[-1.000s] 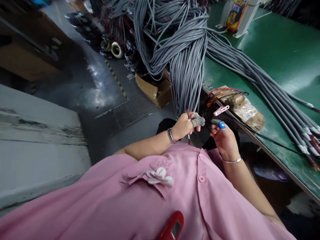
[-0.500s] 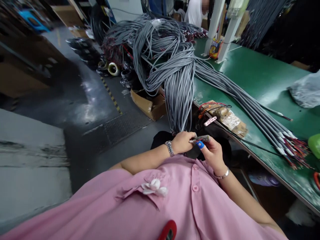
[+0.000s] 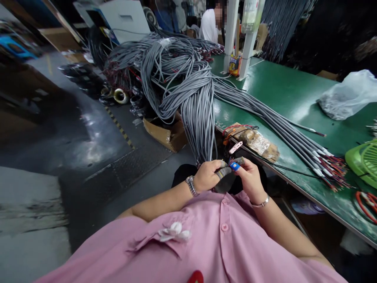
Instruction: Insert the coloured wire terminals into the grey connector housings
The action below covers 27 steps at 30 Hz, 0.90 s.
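My left hand [image 3: 206, 176], with a metal watch on its wrist and grey covers on its fingertips, is closed in a pinch in front of the pink shirt. Close to it, my right hand [image 3: 252, 179] pinches too, with a blue cover [image 3: 235, 166] on the thumb and a grey one on a finger. Thin coloured wires [image 3: 231, 160] show between the fingertips of both hands, mostly hidden. Just beyond my hands hangs a thick bundle of grey cables [image 3: 200, 118], draped off the bench with its lower ends near my lap.
On the green bench [image 3: 282, 90] lie grey cables with stripped ends [image 3: 330, 165], a taped block [image 3: 259, 143], a plastic bag [image 3: 341, 98] and a green fan [image 3: 365, 159]. A cardboard box [image 3: 165, 133] stands on the floor. A person [image 3: 209, 25] is at the back.
The view has shifted, bringing more of the fan into sight. My left fingers have come up against the right ones, and coloured wires now show between them.
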Each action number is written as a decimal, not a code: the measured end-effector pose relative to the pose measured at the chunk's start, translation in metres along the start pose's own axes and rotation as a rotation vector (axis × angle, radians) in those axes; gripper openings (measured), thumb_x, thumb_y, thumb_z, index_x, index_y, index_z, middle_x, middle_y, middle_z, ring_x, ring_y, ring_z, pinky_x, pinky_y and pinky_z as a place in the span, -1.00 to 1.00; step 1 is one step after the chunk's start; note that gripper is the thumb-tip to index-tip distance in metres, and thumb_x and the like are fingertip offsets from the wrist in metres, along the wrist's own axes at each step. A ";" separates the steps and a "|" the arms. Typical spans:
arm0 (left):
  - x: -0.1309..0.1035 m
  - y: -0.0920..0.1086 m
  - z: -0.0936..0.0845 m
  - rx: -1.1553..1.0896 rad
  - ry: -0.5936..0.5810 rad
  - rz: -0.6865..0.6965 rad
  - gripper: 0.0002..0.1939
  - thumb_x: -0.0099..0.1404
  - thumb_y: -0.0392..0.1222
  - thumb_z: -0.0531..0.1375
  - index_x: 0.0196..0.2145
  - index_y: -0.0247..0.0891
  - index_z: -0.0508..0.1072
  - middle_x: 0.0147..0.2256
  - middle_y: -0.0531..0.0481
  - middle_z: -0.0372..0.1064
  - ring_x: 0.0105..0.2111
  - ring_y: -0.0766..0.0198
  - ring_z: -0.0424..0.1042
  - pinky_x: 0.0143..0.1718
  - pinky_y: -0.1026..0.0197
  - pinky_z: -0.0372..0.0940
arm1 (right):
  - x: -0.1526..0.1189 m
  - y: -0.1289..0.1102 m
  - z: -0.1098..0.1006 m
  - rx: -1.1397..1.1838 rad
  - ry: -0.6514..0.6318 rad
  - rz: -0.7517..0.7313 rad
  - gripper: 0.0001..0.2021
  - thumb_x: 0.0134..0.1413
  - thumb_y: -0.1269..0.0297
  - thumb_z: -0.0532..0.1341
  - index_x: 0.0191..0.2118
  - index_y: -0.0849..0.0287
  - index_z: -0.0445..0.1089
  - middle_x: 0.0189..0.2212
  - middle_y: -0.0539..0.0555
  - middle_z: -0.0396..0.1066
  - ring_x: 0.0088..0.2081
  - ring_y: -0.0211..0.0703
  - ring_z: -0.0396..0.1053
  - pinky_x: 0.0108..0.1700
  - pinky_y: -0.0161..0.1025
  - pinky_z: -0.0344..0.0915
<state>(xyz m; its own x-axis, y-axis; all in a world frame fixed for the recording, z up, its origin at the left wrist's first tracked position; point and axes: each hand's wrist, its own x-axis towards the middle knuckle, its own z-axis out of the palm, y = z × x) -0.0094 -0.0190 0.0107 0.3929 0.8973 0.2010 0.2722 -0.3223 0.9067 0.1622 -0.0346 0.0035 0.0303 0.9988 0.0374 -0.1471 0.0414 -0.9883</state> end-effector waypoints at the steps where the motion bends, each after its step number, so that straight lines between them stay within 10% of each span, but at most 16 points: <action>1: 0.001 0.001 0.000 -0.070 0.000 -0.041 -0.76 0.24 -0.03 0.23 -0.45 -0.23 0.48 -0.48 0.00 0.40 -0.45 0.30 0.35 -0.35 0.28 0.23 | 0.001 0.000 0.000 0.002 0.001 0.003 -0.92 -0.05 0.22 0.37 -0.40 0.08 0.51 -0.48 -0.02 0.43 -0.45 -0.23 0.28 -0.38 -0.27 0.27; 13: 0.012 -0.018 0.013 -0.684 0.206 -0.411 -0.65 0.08 0.03 0.35 -0.43 -0.34 0.43 -0.52 0.00 0.44 -0.64 0.40 0.36 -0.59 0.34 0.23 | 0.004 0.007 0.002 -0.287 -0.047 -0.202 -0.89 0.05 0.26 0.30 -0.46 0.09 0.47 -0.50 0.00 0.38 -0.44 -0.20 0.25 -0.36 -0.24 0.19; 27: 0.009 -0.034 0.016 -0.704 0.053 -0.465 -0.69 0.08 -0.01 0.33 -0.47 -0.34 0.42 -0.60 0.02 0.40 -0.70 0.41 0.30 -0.69 0.36 0.18 | 0.020 0.015 0.015 0.156 -0.155 0.141 -0.84 0.01 0.17 0.34 -0.27 0.09 0.51 -0.51 -0.02 0.42 -0.51 -0.26 0.29 -0.42 -0.29 0.25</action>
<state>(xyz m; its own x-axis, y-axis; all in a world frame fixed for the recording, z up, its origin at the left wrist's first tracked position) -0.0013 -0.0050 -0.0241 0.3295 0.9109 -0.2484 -0.2221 0.3305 0.9173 0.1457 -0.0133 -0.0082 -0.1517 0.9863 -0.0653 -0.2897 -0.1075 -0.9511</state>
